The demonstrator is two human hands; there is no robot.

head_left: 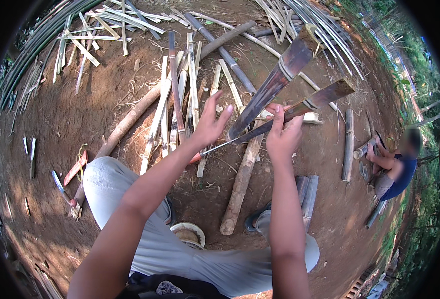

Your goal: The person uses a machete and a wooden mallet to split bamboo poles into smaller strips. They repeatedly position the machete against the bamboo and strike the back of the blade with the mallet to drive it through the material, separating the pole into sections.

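My left hand (212, 122) is raised with its fingers spread and nothing in it. My right hand (286, 132) is closed on a dark split bamboo piece (324, 94), thumb on its near side. Close beside that piece stands a wider split bamboo piece (272, 82), tilted up and away to the right. A knife (217, 148) has its thin blade at the lower end of the held piece; whether it is lodged there I cannot tell. The red knife handle lies partly behind my left forearm.
Pale bamboo strips (160, 112) lean on a long log (135, 112). A shorter log (242, 182) lies between my feet near a round container (189, 234). A red-handled blade (60, 184) lies left. At right, a person (397, 167) sits near a bamboo pole (348, 144).
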